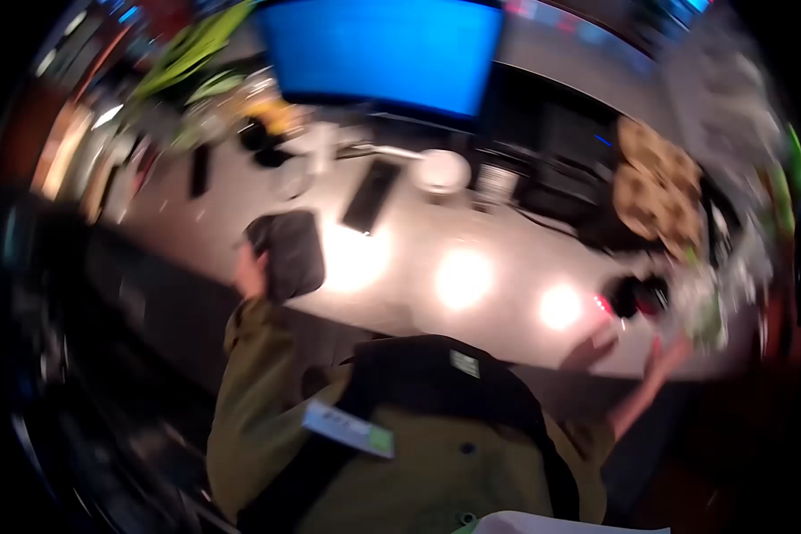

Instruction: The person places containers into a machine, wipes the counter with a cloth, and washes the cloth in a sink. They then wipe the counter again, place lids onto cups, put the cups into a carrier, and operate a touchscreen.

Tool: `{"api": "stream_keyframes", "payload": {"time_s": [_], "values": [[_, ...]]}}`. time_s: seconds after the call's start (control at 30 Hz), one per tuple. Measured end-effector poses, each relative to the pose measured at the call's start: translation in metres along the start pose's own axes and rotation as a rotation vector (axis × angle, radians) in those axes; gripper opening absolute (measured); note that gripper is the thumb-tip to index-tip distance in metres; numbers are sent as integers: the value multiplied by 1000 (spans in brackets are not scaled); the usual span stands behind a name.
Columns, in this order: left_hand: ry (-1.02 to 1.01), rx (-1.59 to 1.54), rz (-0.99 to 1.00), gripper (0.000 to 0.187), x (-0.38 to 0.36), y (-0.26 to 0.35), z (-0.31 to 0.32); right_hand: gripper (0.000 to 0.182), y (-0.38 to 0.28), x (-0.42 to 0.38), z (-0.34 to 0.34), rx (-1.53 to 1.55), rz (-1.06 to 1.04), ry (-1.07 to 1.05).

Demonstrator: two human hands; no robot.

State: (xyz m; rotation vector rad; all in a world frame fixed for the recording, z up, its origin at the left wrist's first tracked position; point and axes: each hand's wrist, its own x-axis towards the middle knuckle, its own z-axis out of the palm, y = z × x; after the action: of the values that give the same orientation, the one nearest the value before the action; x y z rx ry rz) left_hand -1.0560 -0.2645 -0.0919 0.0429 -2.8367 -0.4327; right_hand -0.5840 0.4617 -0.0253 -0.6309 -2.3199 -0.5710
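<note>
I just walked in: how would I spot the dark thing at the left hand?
Find the glowing blue screen, then drop to the near left of the pale table. The dark, boxy case with rounded corners sits against the left hand. It is much wider than the slim dark slab nearby.

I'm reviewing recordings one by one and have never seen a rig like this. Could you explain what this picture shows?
There is no machine here: one camera on a person's head looks down at two bare hands. The wearer's olive sleeves and front fill the bottom.

The left hand appears to grip the edge of a dark pouch. The right hand is at the far right, beside crinkled clear plastic; blur hides whether it touches anything.

On the pale tabletop lie a dark flat rectangle, a round white object and a spotted brown item. A blue screen stands behind. Smaller things are too blurred to name.
</note>
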Motion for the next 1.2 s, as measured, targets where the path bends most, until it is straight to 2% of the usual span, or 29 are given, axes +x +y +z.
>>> {"api": "stream_keyframes", "payload": {"time_s": [0.03,0.07,0.1,0.13,0.27,0.37,0.43,0.53,0.57,0.6,0.67,0.8,0.9,1.03,1.1,1.13,1.17,1.2], "values": [[134,-13,88,41,14,-15,5,58,-27,18,-25,-3,224,-130],[61,41,-13,39,32,-30,5,54,-59,34,-43,33,292,-93],[18,49,-59,36,51,-42,4,50,-80,33,-44,231,482,-51],[6,98,-108,35,67,-50,1,45,-100,38,-52,252,542,-91],[12,231,-312,34,131,-87,1,41,-155,37,-61,310,508,-88],[20,304,-406,36,172,-128,-4,37,-169,39,-87,181,417,-101],[233,488,-375,52,185,-157,7,36,-166,29,-105,133,495,-111],[485,338,-419,67,168,-111,11,36,-151,0,-123,120,614,-100],[318,178,-621,77,158,-105,25,36,-150,-13,-118,150,648,-98],[91,316,-672,80,146,-118,46,35,-152,-24,-113,154,668,-136],[-12,334,-552,76,130,-109,32,35,-159,-39,-99,157,634,-195],[-145,238,-58,65,80,-134,-7,34,-179,-47,-81,167,498,-247],[-276,207,79,64,80,-183,-35,34,-205,-30,-84,205,507,-277],[-335,513,-193,57,151,-241,-34,35,-225,1,-81,254,481,-315],[-161,729,-275,52,189,-245,-23,34,-237,19,-74,316,536,-373],[-15,773,-287,47,202,-228,-24,34,-238,23,-68,304,486,-365],[136,711,-358,44,222,-226,-10,34,-234,30,-61,289,427,-352],[121,550,-496,41,222,-194,-14,34,-228,37,-60,268,368,-336]]}}
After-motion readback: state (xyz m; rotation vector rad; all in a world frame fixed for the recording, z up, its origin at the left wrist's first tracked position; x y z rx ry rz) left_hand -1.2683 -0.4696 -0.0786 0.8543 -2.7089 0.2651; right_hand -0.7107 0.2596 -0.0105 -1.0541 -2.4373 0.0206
